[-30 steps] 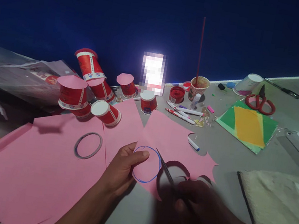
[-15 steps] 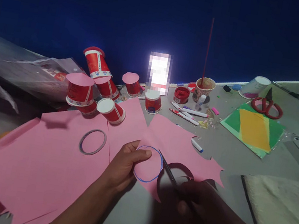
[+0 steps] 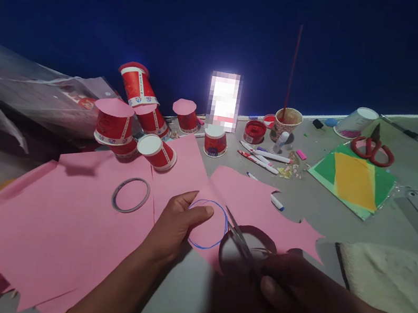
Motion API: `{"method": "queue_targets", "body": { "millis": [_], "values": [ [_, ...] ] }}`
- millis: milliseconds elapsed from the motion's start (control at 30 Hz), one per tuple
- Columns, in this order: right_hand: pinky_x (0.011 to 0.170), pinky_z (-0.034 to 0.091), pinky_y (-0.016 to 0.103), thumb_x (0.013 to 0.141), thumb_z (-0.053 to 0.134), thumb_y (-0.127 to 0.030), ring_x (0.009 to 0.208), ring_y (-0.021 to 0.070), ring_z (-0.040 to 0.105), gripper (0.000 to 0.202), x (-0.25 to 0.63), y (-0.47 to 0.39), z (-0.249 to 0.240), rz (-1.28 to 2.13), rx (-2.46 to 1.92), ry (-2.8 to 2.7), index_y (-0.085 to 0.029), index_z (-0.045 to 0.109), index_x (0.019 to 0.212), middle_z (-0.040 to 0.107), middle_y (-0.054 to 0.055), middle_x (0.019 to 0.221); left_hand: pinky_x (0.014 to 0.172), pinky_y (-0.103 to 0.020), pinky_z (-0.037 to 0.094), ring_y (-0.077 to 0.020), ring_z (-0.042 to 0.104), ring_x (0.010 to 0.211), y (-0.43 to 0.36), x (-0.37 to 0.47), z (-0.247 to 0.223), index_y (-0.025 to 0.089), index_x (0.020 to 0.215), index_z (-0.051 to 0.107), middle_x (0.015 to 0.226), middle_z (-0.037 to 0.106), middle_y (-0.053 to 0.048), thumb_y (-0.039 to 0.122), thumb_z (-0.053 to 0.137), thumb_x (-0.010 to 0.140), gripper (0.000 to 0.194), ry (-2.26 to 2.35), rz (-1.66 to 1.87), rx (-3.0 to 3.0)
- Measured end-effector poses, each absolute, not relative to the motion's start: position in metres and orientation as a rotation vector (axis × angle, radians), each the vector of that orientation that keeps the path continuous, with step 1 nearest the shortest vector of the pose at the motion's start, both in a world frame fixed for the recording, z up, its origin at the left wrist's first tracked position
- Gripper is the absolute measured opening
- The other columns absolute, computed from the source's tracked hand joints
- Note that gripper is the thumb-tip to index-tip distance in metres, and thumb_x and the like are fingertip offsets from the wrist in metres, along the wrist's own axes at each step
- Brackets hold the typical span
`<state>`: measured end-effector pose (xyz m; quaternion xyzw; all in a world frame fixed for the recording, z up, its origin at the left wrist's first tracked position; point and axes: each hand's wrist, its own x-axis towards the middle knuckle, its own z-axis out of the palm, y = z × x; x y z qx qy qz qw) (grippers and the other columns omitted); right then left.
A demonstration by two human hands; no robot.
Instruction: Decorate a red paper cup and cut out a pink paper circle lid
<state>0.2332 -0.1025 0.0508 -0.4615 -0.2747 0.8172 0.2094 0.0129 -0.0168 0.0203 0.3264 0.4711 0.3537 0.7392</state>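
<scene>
My left hand [image 3: 184, 222] pinches a sheet of pink paper [image 3: 253, 201], thumb on top, beside a circle drawn on it in blue. A round hole has been cut out of the sheet near its lower edge. In my right hand [image 3: 284, 281] is a pair of scissors [image 3: 241, 237], its blades parted slightly and lying along the right side of the blue circle. Shadow hides most of the handles. Left of my left hand, a grey tape ring [image 3: 131, 195] rests on a stack of pink paper [image 3: 56, 227].
Red paper cups [image 3: 114, 124] stand at the back left, some with pink tops. Markers [image 3: 265, 155], a red paint jar [image 3: 255, 131] and a cup with a stick [image 3: 287, 121] are behind the sheet. Red-handled scissors [image 3: 372, 149] lie on coloured paper [image 3: 357, 181] at right.
The scissors' blades have opened from nearly closed, and my right hand has shifted slightly right. The held pink sheet has moved and tilted a little.
</scene>
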Motion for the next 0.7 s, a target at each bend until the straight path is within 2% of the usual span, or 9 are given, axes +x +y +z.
{"method": "queue_targets", "body": {
  "millis": [167,300,400,500,600,700],
  "values": [
    [0.064,0.05,0.027,0.085,0.078,-0.053,0.068,0.0173,0.059,0.037,0.234,-0.108,0.05,2.303,-1.214,-0.617,-0.017,0.075,0.079,0.061,0.002,0.068,0.064,-0.028,0.05,-0.0163,0.062,0.063,-0.019,0.011,0.019,0.014,0.086,0.077,0.073,0.072,-0.003,0.033,0.09,0.07,0.028,1.076,0.772,0.824],
    [0.075,0.053,0.027,0.084,0.081,-0.047,0.081,0.0193,0.064,0.029,0.235,-0.113,0.051,2.35,-1.184,-0.576,-0.018,0.077,0.083,0.063,0.002,0.073,0.058,-0.024,0.04,-0.0113,0.049,0.058,-0.021,0.012,0.022,0.017,0.072,0.07,0.064,0.059,0.003,0.032,0.088,0.072,0.024,1.146,0.826,0.963],
    [0.059,0.044,0.022,0.078,0.084,-0.052,0.064,0.0127,0.05,0.036,0.237,-0.114,0.052,2.359,-1.315,-0.632,-0.018,0.073,0.081,0.052,-0.002,0.065,0.057,-0.023,0.038,-0.0105,0.045,0.058,-0.022,0.012,0.024,0.018,0.065,0.064,0.061,0.054,0.005,0.031,0.087,0.072,0.027,1.225,0.85,1.057],
    [0.049,0.026,0.021,0.078,0.083,-0.058,0.057,0.0083,0.032,0.044,0.241,-0.11,0.05,2.334,-1.445,-0.855,-0.017,0.068,0.081,0.04,-0.006,0.061,0.06,-0.025,0.044,-0.0136,0.053,0.063,-0.022,0.01,0.021,0.017,0.075,0.07,0.068,0.063,0.002,0.033,0.087,0.072,0.023,1.24,0.8,1.041],
    [0.051,0.022,0.023,0.081,0.08,-0.056,0.06,0.0081,0.03,0.045,0.25,-0.103,0.042,2.291,-1.488,-0.997,-0.016,0.062,0.074,0.043,-0.004,0.066,0.064,-0.027,0.049,-0.0164,0.061,0.067,-0.02,0.01,0.017,0.015,0.083,0.074,0.076,0.071,-0.002,0.033,0.088,0.071,0.026,1.148,0.764,0.904],
    [0.051,0.019,0.024,0.083,0.078,-0.06,0.059,0.0078,0.028,0.048,0.261,-0.094,0.029,2.295,-1.445,-1.08,-0.016,0.061,0.075,0.039,-0.005,0.067,0.063,-0.027,0.051,-0.0157,0.063,0.064,-0.016,0.011,0.015,0.013,0.082,0.075,0.076,0.073,-0.004,0.031,0.09,0.066,0.028,1.043,0.763,0.728]
  ]
}}
